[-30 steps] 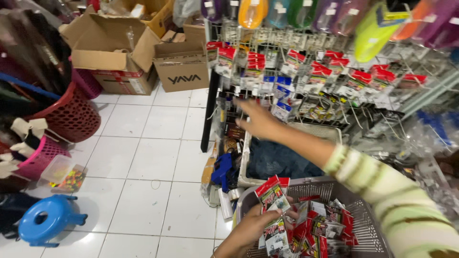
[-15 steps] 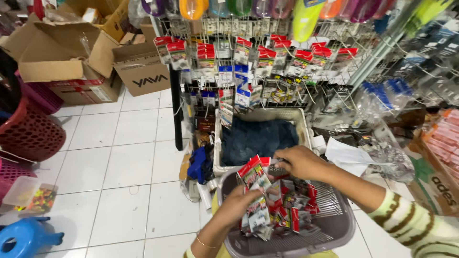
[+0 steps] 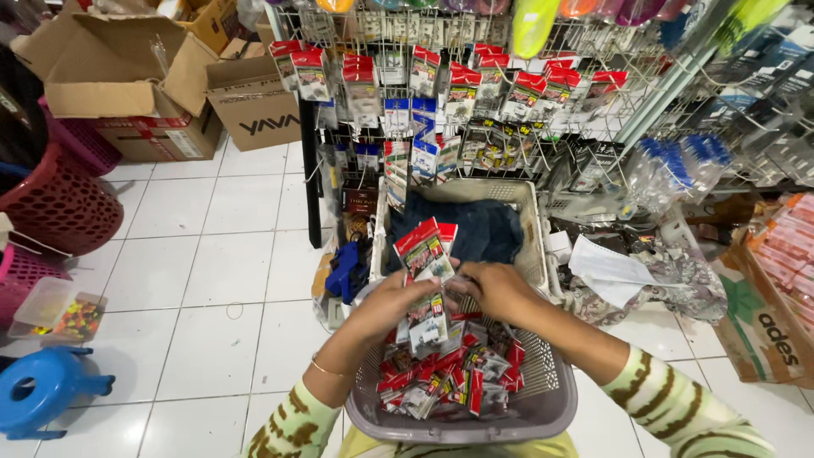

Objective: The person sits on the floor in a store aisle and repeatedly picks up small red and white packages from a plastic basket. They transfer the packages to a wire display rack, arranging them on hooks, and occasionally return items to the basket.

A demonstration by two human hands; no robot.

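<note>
The left hand [image 3: 392,298] and the right hand [image 3: 494,288] are meeting over a grey plastic basket [image 3: 543,407], both with fingers closed on a fanned bunch of small packets [image 3: 426,263], which are flat clear sleeves with red header cards and dark contents too small to make out. The bunch is standing above the basket's far rim, its top packets tilting up and away, while many more of the same red-topped packets are lying heaped in the basket below. Beyond the hands a pale crate holding dark blue cloth [image 3: 479,229] is sitting on the white tiled floor [image 3: 229,280], under a wire rack [image 3: 475,102] hung with similar packets.
</note>
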